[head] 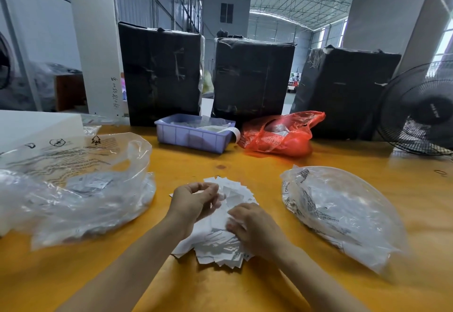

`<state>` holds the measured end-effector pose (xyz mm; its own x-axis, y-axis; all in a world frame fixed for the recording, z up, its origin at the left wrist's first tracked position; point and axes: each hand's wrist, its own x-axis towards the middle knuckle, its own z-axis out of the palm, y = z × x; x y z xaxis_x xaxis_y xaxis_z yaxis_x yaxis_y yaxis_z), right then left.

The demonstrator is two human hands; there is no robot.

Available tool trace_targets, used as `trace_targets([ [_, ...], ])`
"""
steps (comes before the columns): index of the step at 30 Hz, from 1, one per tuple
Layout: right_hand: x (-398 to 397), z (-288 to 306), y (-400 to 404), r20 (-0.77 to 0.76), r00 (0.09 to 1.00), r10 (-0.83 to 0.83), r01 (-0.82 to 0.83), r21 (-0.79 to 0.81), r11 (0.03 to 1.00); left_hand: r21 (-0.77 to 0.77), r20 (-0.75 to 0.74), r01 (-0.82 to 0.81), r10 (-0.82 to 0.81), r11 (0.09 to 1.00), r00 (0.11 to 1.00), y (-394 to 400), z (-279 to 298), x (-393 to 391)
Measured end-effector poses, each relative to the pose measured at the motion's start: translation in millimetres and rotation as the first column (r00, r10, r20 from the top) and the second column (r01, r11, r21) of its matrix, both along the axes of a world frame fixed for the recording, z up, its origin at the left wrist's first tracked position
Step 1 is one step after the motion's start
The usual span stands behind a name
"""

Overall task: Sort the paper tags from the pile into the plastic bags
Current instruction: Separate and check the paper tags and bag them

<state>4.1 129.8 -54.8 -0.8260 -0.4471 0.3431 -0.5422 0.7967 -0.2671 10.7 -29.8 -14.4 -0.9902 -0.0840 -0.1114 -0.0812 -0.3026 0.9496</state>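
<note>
On the glossy orange table (pixel 186 164), straight ahead of the person, lies the pile of paper tags (pixel 220 245): small white rectangles, flat and stiff-edged, fanned out loosely in a long heap. To its left slumps a large clear plastic bag (pixel 81 189), crinkled and shiny, with black printed symbols and some grey tags showing through the film. To its right sits a second clear plastic bag (pixel 343 213), rounded and puffed, also printed, with white paper visible inside.

Over the far end of the pile, the left hand (pixel 193 201) is raised a little, its fingers curled and pinching a tag or two between thumb and fingertips. The right hand (pixel 255 228) rests on the middle of the pile, fingers bent and pressing down on the tags; whether it pinches one, I cannot tell.

Farther back stand a lavender plastic tray (pixel 193 137) with ribbed walls, a crumpled red plastic bag (pixel 282 135), three tall bales wrapped in black film (pixel 252 76), and a black wire-caged fan (pixel 419 113) at the right edge.
</note>
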Motion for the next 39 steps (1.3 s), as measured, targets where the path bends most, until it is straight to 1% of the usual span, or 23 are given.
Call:
trace_targets([
  [2, -0.2, 2.1, 2.1, 0.024, 0.999, -0.036, 0.037, -0.064, 0.997, -0.009, 0.011, 0.022, -0.022, 1.000, 1.000, 0.7, 0.0, 0.4],
  [3, -0.3, 2.4, 3.4, 0.015, 0.998, -0.061, 0.062, -0.069, 0.996, -0.010, 0.020, 0.029, -0.029, 1.000, 0.999, 0.3, -0.3, 0.6],
  [5, -0.8, 2.4, 6.2, -0.035, 0.994, -0.104, 0.104, 0.018, 0.994, -0.014, 0.036, 0.045, -0.044, 0.999, 0.998, -1.4, -0.7, 0.5],
  [7, 0.0, 2.1, 8.3, -0.045, 0.994, -0.102, 0.106, 0.125, 0.986, -0.034, 0.040, 0.064, -0.062, 0.997, 0.997, -3.3, -0.4, -0.2],
  [9, -0.3, 3.0, 10.4, -0.024, 0.997, -0.078, 0.081, 0.161, 0.984, -0.043, 0.029, 0.081, -0.080, 0.996, 0.996, -4.2, -0.3, -0.7],
  [13, -3.3, 6.1, 18.2, -0.067, 0.996, -0.055, 0.066, 0.176, 0.982, -0.016, -0.010, 0.101, -0.101, 0.995, 0.995, -2.6, -0.9, -0.7],
  [15, -2.8, 7.1, 21.2, -0.105, 0.990, -0.090, 0.102, 0.114, 0.988, 0.041, -0.010, 0.129, -0.129, 0.991, 0.992, -1.8, -0.2, -1.0],
  [16, -2.6, 7.6, 22.0, -0.135, 0.984, -0.120, 0.126, 0.035, 0.991, 0.055, -0.004, 0.146, -0.146, 0.988, 0.989, -1.8, 0.8, -0.7],
  [18, -1.3, 11.6, 21.3, -0.186, 0.967, -0.176, 0.138, -0.200, 0.970, 0.053, 0.023, 0.169, -0.170, 0.984, 0.985, -1.1, 3.5, 1.1],
  [20, 0.9, 18.4, 19.5, -0.183, 0.954, -0.238, 0.138, -0.438, 0.888, 0.066, 0.041, 0.176, -0.179, 0.982, 0.983, 0.1, 5.3, 2.5],
  [21, 2.5, 21.6, 18.9, -0.147, 0.957, -0.250, 0.136, -0.533, 0.835, 0.089, 0.041, 0.179, -0.183, 0.980, 0.982, 0.9, 6.0, 2.7],
  [22, 3.7, 24.7, 19.0, -0.076, 0.970, -0.231, 0.136, -0.616, 0.776, 0.112, 0.039, 0.184, -0.190, 0.976, 0.981, 1.6, 6.6, 2.7],
  [23, 4.8, 28.2, 19.1, 0.028, 0.983, -0.182, 0.149, -0.699, 0.699, 0.132, 0.038, 0.191, -0.198, 0.973, 0.979, 2.4, 7.5, 3.0],
  [25, 6.6, 34.5, 18.0, 0.237, 0.971, -0.013, 0.212, -0.843, 0.495, 0.170, 0.039, 0.204, -0.213, 0.964, 0.976, 3.5, 9.5, 4.3],
  [26, 7.7, 37.4, 16.7, 0.304, 0.949, 0.080, 0.251, -0.885, 0.392, 0.194, 0.039, 0.203, -0.214, 0.960, 0.976, 3.8, 9.8, 4.8],
  [27, 8.5, 39.8, 15.8, 0.343, 0.926, 0.156, 0.284, -0.907, 0.310, 0.219, 0.036, 0.196, -0.209, 0.956, 0.977, 4.3, 9.6, 5.2],
  [28, 8.8, 41.4, 15.2, 0.367, 0.906, 0.209, 0.312, -0.915, 0.254, 0.241, 0.029, 0.185, -0.198, 0.953, 0.980, 4.8, 9.2, 5.3],
  [32, 10.8, 51.7, 11.5, 0.428, 0.843, 0.325, 0.419, -0.902, 0.102, 0.269, 0.001, 0.111, -0.115, 0.957, 0.993, 7.5, 7.0, 3.1],
  [33, 11.6, 54.4, 10.4, 0.443, 0.828, 0.344, 0.443, -0.892, 0.083, 0.272, -0.001, 0.100, -0.104, 0.957, 0.995, 8.1, 7.3, 2.9],
  [35, 12.1, 55.7, 8.8, 0.479, 0.808, 0.343, 0.472, -0.875, 0.110, 0.288, 0.001, 0.089, -0.094, 0.953, 0.996, 9.2, 8.3, 3.1],
  [37, 12.0, 54.4, 7.7, 0.483, 0.819, 0.311, 0.465, -0.875, 0.135, 0.308, 0.017, 0.081, -0.090, 0.948, 0.996, 9.8, 8.7, 3.4],
  [39, 12.4, 53.9, 6.7, 0.445, 0.843, 0.303, 0.441, -0.893, 0.087, 0.313, 0.040, 0.066, -0.082, 0.947, 0.996, 10.0, 8.5, 3.3],
])
